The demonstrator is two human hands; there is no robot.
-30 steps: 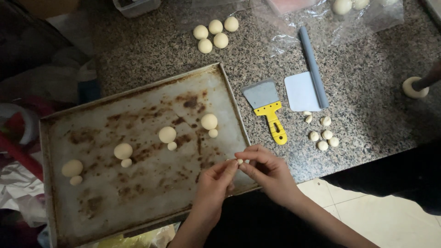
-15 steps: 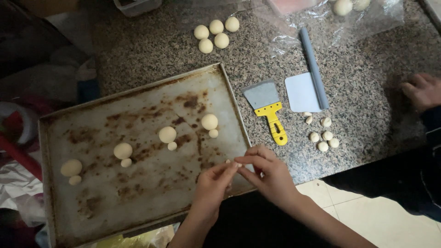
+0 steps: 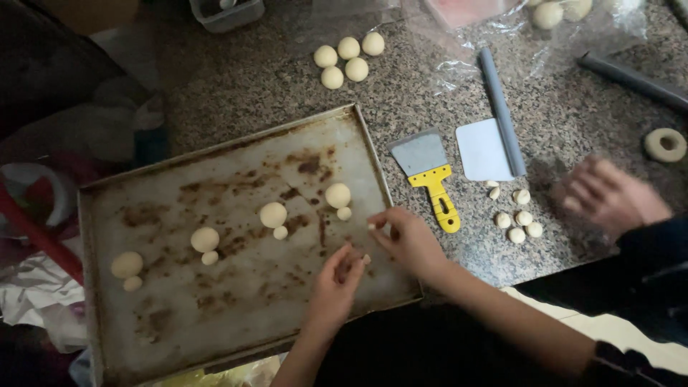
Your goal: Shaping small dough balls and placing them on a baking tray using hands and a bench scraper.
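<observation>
Four ball-and-bead dough pairs are already sitting across the baking tray (image 3: 215, 322); right hand (image 3: 408, 240) fingers are pinching a small dough bit (image 3: 371, 226) at frame centre, left hand (image 3: 337, 279) fingers curling loosely, while loose beads (image 3: 517, 218) are waiting on the counter (image 3: 287, 86).
</observation>
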